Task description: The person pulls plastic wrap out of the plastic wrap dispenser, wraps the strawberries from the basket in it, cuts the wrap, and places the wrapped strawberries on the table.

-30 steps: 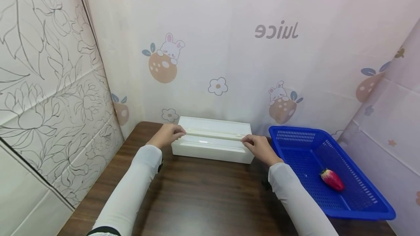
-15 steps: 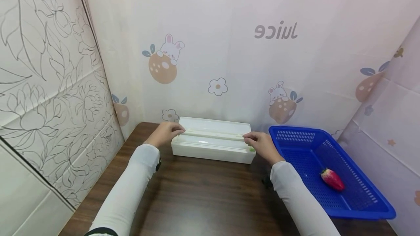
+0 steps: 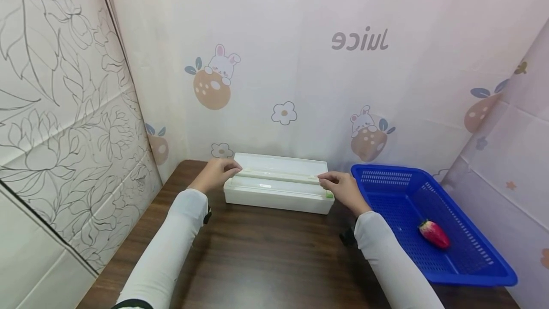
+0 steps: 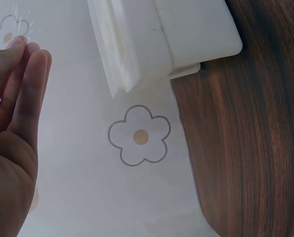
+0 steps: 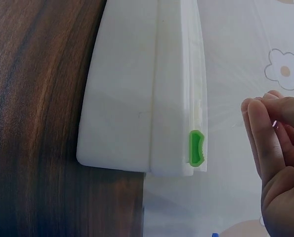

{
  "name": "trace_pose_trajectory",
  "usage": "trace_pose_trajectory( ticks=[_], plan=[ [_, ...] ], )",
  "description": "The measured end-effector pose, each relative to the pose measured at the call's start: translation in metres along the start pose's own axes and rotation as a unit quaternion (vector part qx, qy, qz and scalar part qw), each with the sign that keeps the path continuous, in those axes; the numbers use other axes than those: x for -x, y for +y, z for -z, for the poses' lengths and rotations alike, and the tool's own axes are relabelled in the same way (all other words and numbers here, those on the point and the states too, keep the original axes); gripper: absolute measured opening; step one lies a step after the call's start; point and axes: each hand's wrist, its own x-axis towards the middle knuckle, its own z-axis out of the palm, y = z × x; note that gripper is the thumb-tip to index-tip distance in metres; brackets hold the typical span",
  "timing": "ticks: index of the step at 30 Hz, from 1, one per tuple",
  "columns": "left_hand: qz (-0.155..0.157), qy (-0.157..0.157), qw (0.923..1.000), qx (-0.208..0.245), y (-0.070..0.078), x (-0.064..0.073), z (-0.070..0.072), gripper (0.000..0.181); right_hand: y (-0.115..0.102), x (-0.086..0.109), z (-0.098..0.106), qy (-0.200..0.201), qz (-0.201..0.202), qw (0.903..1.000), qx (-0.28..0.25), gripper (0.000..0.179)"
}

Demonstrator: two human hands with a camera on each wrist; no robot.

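A long white cling film dispenser [image 3: 274,200] with its lid tilted up lies at the back of the wooden table. A green slide cutter [image 5: 196,148] sits at the right end of its edge. My left hand [image 3: 218,174], at the left end, pinches clear cling film [image 4: 24,20] between thumb and fingertips; glints of the film show in the left wrist view. At the right end, my right hand [image 3: 341,189] pinches the film's other side just above the dispenser. The film is nearly invisible between the hands.
A blue plastic basket [image 3: 403,275] stands to the right, close to my right forearm. Inside it lies a red strawberry-like fruit [image 3: 434,234]. A printed curtain [image 3: 283,61] rises right behind the dispenser, and a wall panel with drawn flowers [image 3: 68,108] borders the left.
Both hands have risen slightly, away from the dispenser's front edge. The green slide cutter, earlier hidden by the right hand, now shows. The dispenser and basket stay in place.
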Motion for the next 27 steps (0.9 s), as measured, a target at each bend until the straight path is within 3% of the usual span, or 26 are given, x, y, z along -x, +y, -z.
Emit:
trace_pose_trajectory(
  ticks=[9, 17, 27],
  plan=[
    [-0.009, 0.017, 0.9998, -0.006, 0.0002, 0.0006, 0.0019, 0.015, 0.0011, 0.0007, 0.0023, 0.004, 0.000, 0.9998, -0.021, 0.021],
    [-0.034, 0.042, 0.9985, -0.009, 0.0032, 0.0005, 0.0042, 0.014, 0.0014, 0.0006, 0.0018, 0.066, 0.029, 0.9974, -0.004, 0.026],
    [-0.059, 0.075, 0.9949, -0.031, 0.0080, 0.0007, 0.0073, 0.016, -0.0025, 0.0006, 0.0033, 0.086, 0.037, 0.9956, 0.000, 0.027]
  ],
)
